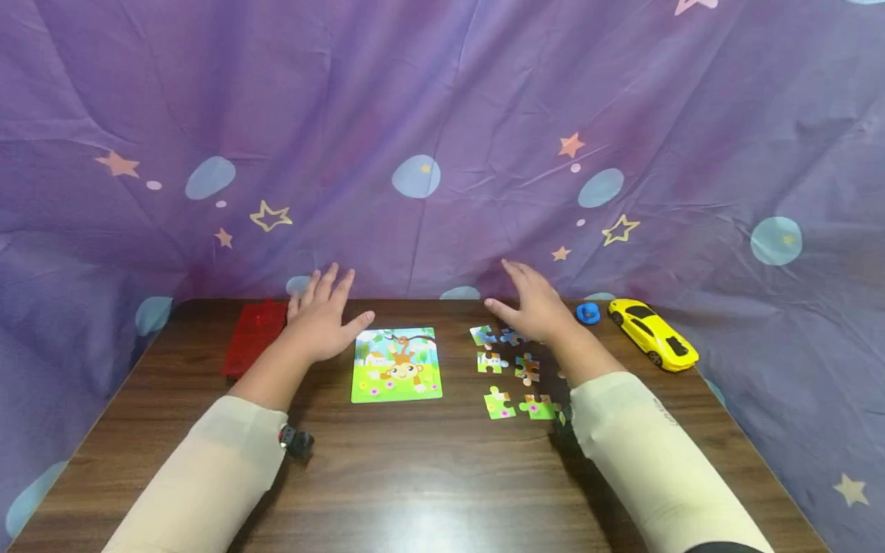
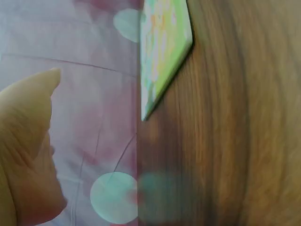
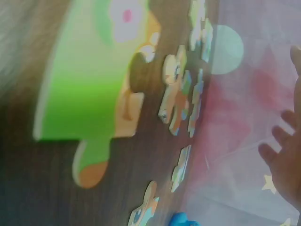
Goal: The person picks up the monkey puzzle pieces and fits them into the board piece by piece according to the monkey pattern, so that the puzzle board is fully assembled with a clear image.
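Observation:
My left hand (image 1: 323, 321) is held with spread, straight fingers between a red translucent tray-like thing (image 1: 250, 338) and a square monkey picture board (image 1: 396, 365). That board's edge (image 2: 174, 61) also shows in the left wrist view, apart from the thumb. On the other side, my right hand (image 1: 535, 303) hovers over the far end of several loose jigsaw pieces (image 1: 499, 402), its fingers extended and holding nothing. A green and orange jigsaw piece (image 3: 84, 89) looms close in the right wrist view. My right forearm hides part of the pieces.
Right of my right hand lie a small blue hat-shaped thing (image 1: 588, 312) and a yellow toy car (image 1: 653, 335). The brown wooden table (image 1: 387, 476) ends at a purple curtain (image 1: 442, 115) with stars and dots.

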`<state>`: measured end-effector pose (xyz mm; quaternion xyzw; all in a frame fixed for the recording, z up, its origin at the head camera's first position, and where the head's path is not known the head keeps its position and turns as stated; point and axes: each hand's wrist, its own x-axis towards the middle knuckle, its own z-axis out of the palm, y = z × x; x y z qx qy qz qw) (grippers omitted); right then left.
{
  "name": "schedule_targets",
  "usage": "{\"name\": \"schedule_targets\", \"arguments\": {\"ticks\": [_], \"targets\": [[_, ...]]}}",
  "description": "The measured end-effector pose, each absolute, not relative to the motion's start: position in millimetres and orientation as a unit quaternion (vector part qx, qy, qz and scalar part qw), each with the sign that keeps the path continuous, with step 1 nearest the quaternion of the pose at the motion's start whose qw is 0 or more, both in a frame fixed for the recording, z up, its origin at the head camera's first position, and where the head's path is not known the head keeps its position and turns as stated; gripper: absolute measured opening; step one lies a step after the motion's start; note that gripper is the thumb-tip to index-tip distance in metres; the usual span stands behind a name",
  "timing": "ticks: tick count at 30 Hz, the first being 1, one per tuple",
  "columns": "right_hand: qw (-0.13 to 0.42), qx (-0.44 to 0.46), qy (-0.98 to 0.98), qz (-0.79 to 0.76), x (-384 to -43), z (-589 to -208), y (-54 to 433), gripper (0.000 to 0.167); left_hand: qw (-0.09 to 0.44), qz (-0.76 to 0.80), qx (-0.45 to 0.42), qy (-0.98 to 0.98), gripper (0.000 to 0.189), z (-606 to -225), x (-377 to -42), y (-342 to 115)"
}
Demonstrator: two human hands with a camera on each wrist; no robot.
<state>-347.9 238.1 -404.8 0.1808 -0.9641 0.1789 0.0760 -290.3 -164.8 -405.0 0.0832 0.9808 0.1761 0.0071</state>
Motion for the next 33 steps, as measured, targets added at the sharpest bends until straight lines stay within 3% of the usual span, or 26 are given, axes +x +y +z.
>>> {"name": "schedule_targets", "arguments": {"ticks": [6, 17, 33], "targets": [[0.002, 0.201, -0.955, 0.218, -346.3, -403.1, 238.9, 0.09, 0.042, 0.209, 0.131, 0.968, 0.099, -411.8, -275.6, -165.4], [-0.065, 0.213, -0.935, 0.277, -352.6, -419.7, 239.5, 0.085, 0.151, 0.255, 0.159, 0.942, 0.109, -429.4, -257.5, -171.0], [-0.126, 0.217, -0.937, 0.241, -354.9, -428.6, 235.4, 0.078, 0.18, 0.233, 0.196, 0.935, 0.105, -436.6, -253.7, -178.3]]}}
